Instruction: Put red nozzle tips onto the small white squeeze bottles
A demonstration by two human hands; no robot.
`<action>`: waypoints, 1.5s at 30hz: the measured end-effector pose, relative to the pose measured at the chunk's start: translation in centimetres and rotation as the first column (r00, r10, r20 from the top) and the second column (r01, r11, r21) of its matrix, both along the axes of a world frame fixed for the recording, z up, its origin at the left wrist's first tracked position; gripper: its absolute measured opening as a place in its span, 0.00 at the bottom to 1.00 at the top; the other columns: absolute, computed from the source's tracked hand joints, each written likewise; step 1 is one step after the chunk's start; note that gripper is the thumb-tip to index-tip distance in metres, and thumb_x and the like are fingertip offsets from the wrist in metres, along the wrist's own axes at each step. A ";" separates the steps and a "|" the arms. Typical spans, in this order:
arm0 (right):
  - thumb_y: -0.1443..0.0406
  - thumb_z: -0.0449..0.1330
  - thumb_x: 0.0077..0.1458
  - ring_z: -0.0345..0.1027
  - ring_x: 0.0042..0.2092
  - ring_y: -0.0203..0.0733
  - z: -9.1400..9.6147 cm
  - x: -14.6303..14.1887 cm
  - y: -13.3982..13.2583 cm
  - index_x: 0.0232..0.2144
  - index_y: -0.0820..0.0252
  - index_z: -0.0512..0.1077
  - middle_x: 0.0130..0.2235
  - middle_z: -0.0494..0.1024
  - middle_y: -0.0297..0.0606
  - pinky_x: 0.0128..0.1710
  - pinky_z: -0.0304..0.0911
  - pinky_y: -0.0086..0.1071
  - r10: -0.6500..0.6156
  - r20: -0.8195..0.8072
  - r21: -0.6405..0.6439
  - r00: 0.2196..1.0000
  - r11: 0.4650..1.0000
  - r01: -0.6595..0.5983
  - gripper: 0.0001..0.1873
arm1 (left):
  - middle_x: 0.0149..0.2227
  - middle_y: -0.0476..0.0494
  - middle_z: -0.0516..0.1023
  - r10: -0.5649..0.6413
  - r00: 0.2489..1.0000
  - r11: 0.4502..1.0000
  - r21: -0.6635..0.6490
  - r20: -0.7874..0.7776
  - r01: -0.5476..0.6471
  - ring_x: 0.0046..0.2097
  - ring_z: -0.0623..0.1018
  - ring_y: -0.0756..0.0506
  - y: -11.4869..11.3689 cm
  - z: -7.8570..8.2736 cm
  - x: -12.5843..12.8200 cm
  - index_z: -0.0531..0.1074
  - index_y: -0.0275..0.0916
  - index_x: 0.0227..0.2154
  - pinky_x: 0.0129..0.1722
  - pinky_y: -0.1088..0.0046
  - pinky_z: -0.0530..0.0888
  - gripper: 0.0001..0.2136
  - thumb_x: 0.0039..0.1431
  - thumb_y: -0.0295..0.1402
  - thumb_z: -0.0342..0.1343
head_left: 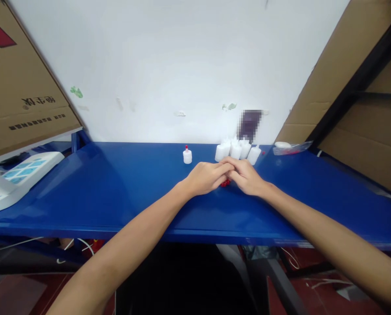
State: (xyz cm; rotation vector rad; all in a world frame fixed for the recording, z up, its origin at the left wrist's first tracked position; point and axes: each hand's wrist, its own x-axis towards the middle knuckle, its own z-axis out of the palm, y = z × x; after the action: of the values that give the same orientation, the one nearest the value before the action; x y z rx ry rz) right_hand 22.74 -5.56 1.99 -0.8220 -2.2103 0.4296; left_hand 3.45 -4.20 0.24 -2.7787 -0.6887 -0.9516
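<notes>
My left hand (204,176) and my right hand (246,175) meet over the middle of the blue table (116,192), fingers curled together and touching each other. Small red caps (225,183) lie on the table just under and between them; what the fingers pinch is hidden. Right behind my hands stands a cluster of several small white bottles (236,151) without red caps. One white bottle with a red cap (187,155) stands alone to the left of the cluster.
A white device with blue buttons (15,179) sits at the table's left end under a cardboard box (21,83). A clear plastic bag (290,148) lies at the back right beside cardboard sheets (356,87). A white wall backs the table.
</notes>
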 end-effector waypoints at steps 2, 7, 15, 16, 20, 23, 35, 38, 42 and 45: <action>0.61 0.53 0.63 0.71 0.34 0.42 -0.1 0.2 0.2 0.45 0.58 0.72 0.34 0.78 0.35 0.36 0.61 0.34 -0.039 0.010 0.006 0.999 0.999 0.039 0.13 | 0.30 0.48 0.80 0.046 0.994 0.995 -0.088 0.099 -0.038 0.29 0.76 0.48 0.2 0.2 0.0 0.73 0.38 0.46 0.31 0.73 0.68 0.10 0.70 0.33 0.48; 0.54 0.52 0.64 0.65 0.28 0.41 0.4 0.8 0.6 0.47 0.58 0.73 0.27 0.74 0.32 0.33 0.56 0.35 -0.326 -0.006 0.031 0.945 0.945 0.326 0.18 | 0.17 0.56 0.66 0.357 0.726 0.889 -0.452 0.588 -0.071 0.20 0.65 0.53 2.4 0.7 -1.0 0.75 0.37 0.35 0.25 0.76 0.63 0.13 0.67 0.41 0.54; 0.58 0.55 0.56 0.62 0.25 0.39 0.3 0.5 1.0 0.26 0.59 0.74 0.21 0.71 0.33 0.30 0.52 0.35 -0.458 -0.051 -0.029 0.887 0.889 0.457 0.14 | 0.18 0.51 0.73 0.597 0.394 0.774 -0.631 0.698 -0.054 0.21 0.72 0.51 5.9 1.0 -5.2 0.79 0.35 0.35 0.24 0.76 0.67 0.13 0.54 0.41 0.64; 0.58 0.55 0.55 0.62 0.25 0.39 0.2 0.4 1.1 0.26 0.59 0.74 0.21 0.71 0.33 0.30 0.52 0.35 -0.457 -0.058 -0.041 0.888 0.890 0.455 0.14 | 0.18 0.51 0.73 0.601 0.376 0.778 -0.625 0.705 -0.072 0.21 0.72 0.50 6.1 1.1 -5.4 0.79 0.35 0.36 0.24 0.76 0.68 0.14 0.54 0.41 0.63; 0.59 0.55 0.54 0.61 0.26 0.40 0.0 0.2 1.3 0.25 0.59 0.73 0.21 0.70 0.33 0.31 0.53 0.35 -0.462 -0.032 -0.052 0.886 0.886 0.460 0.12 | 0.16 0.52 0.71 0.611 0.430 0.777 -0.607 0.664 -0.167 0.21 0.72 0.50 6.4 0.8 -6.0 0.80 0.36 0.38 0.27 0.75 0.69 0.15 0.55 0.43 0.62; 0.63 0.54 0.52 0.63 0.30 0.43 0.0 0.2 1.5 0.29 0.58 0.73 0.26 0.71 0.36 0.34 0.56 0.37 -0.451 0.022 -0.011 0.892 0.892 0.451 0.09 | 0.17 0.52 0.72 0.619 0.502 0.766 -0.605 0.604 -0.218 0.21 0.72 0.49 6.6 0.3 -6.1 0.80 0.36 0.39 0.30 0.73 0.69 0.15 0.58 0.43 0.60; 0.72 0.52 0.45 0.61 0.40 0.46 -1.1 1.1 2.6 0.35 0.53 0.56 0.37 0.66 0.39 0.43 0.61 0.42 -0.311 0.007 0.116 0.951 0.944 0.308 0.14 | 0.18 0.52 0.71 0.442 0.763 0.879 -0.398 0.472 -0.263 0.23 0.71 0.50 3.9 1.5 -4.4 0.79 0.38 0.39 0.32 0.72 0.67 0.12 0.65 0.37 0.52; 0.73 0.53 0.46 0.66 0.45 0.49 -1.2 1.2 2.7 0.43 0.55 0.61 0.43 0.70 0.43 0.46 0.64 0.44 -0.297 0.012 0.124 0.955 0.948 0.294 0.20 | 0.20 0.50 0.73 0.194 0.969 0.923 -0.363 0.155 -0.126 0.23 0.71 0.50 3.0 0.9 -3.1 0.79 0.37 0.38 0.31 0.72 0.67 0.11 0.64 0.33 0.52; 0.72 0.54 0.51 0.70 0.49 0.52 -1.0 1.0 2.5 0.48 0.58 0.68 0.48 0.75 0.48 0.49 0.65 0.47 -0.314 0.013 0.123 0.949 0.943 0.310 0.21 | 0.27 0.47 0.77 0.090 0.996 0.933 -0.351 0.011 -0.080 0.28 0.74 0.48 3.0 -0.1 -2.1 0.78 0.35 0.45 0.34 0.71 0.69 0.13 0.63 0.30 0.51; 0.70 0.53 0.57 0.71 0.50 0.52 -0.5 0.7 2.2 0.43 0.57 0.75 0.50 0.75 0.47 0.52 0.65 0.48 -0.339 -0.035 0.169 0.940 0.925 0.340 0.15 | 0.31 0.45 0.78 0.098 0.995 0.940 -0.325 -0.032 -0.103 0.32 0.75 0.47 3.3 -0.4 -2.2 0.78 0.36 0.46 0.36 0.69 0.70 0.13 0.64 0.30 0.52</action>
State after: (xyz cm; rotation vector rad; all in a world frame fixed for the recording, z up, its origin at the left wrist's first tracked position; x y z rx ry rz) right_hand 23.47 -3.31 1.46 -1.0796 -2.0117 0.0685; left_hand 1.29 -0.94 -0.20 -2.9879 -1.0635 -0.8641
